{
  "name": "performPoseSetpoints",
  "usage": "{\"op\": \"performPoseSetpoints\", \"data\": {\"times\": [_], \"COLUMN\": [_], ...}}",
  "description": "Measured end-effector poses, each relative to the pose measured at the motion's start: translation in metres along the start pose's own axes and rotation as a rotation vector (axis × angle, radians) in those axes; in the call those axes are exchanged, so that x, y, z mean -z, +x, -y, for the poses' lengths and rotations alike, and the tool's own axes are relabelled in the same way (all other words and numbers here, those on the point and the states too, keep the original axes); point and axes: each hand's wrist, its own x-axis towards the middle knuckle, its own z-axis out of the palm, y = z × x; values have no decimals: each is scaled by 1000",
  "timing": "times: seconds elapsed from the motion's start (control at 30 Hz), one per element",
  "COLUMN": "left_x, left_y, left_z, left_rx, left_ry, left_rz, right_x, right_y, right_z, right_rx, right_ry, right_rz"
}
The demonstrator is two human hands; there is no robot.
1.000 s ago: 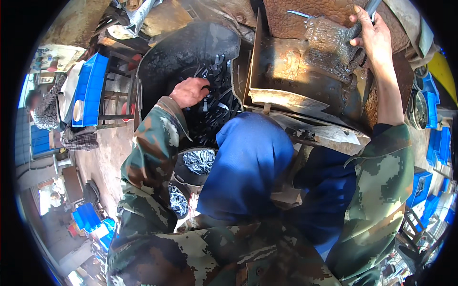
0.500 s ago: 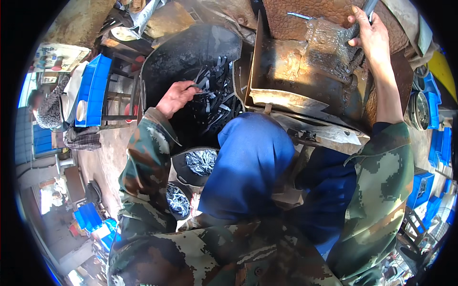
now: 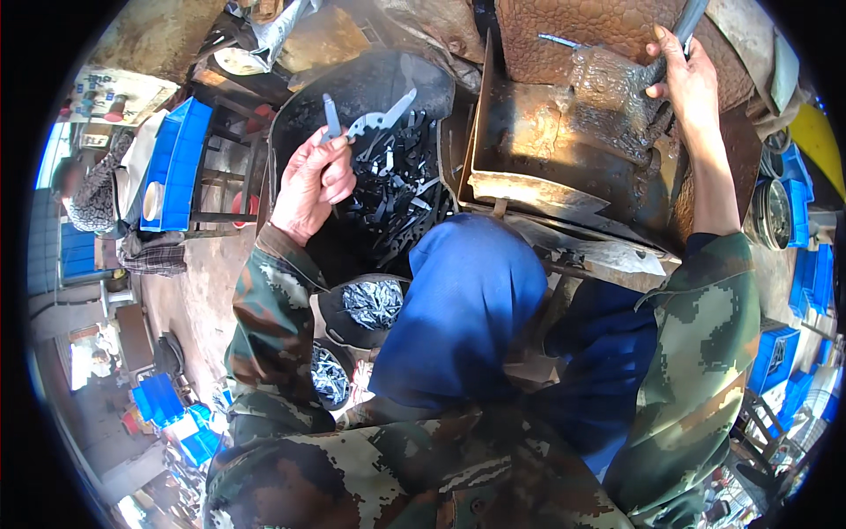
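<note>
My left hand [image 3: 310, 183] is raised over a big dark basin [image 3: 370, 88] and grips a flat grey metal blank [image 3: 370, 119] shaped like pliers or shears. The basin holds a heap of several similar dark metal pieces [image 3: 401, 198]. My right hand [image 3: 687, 75] is up at the far right, closed around a dark bar-like handle [image 3: 679, 31] above a rusty metal box-like fixture [image 3: 564, 150]. Both arms wear camouflage sleeves. A blue cloth [image 3: 467, 309] covers my lap.
Two small black bowls of shiny metal bits [image 3: 370, 304] [image 3: 330, 375] sit by my left knee. Blue crates [image 3: 176, 163] stand on a rack at the left, more blue crates [image 3: 806, 273] at the right. Another person [image 3: 88, 198] sits at the far left.
My left hand has lifted out of the basin's heap, carrying one metal blank upward and leftward. My right hand has stayed on the handle.
</note>
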Motion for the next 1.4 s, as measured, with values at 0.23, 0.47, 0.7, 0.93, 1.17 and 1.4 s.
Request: {"op": "performPoseSetpoints", "data": {"times": [0.23, 0.47, 0.7, 0.93, 1.17, 1.4], "left_x": [-79, -144, -214, -264, -302, -263], "left_y": [17, 56, 94, 118, 138, 116], "left_z": [-13, -23, -28, -25, 33, 50], "left_rx": [-78, -186, -140, -207, -182, -123], "left_ry": [-133, -47, -346, -398, -691, -231], "left_rz": [48, 373, 485, 605, 620, 241], "right_x": [-1, 2, -3, -8, 54, -12], "right_y": [-2, 6, 3, 1, 72, 10], "right_z": [-3, -6, -7, -3, -91, -6], "right_rx": [39, 7, 18, 14, -195, 66], "right_ry": [61, 40, 61, 18, 928, -106], "right_rz": [-4, -7, 4, 2, 652, 2]}}
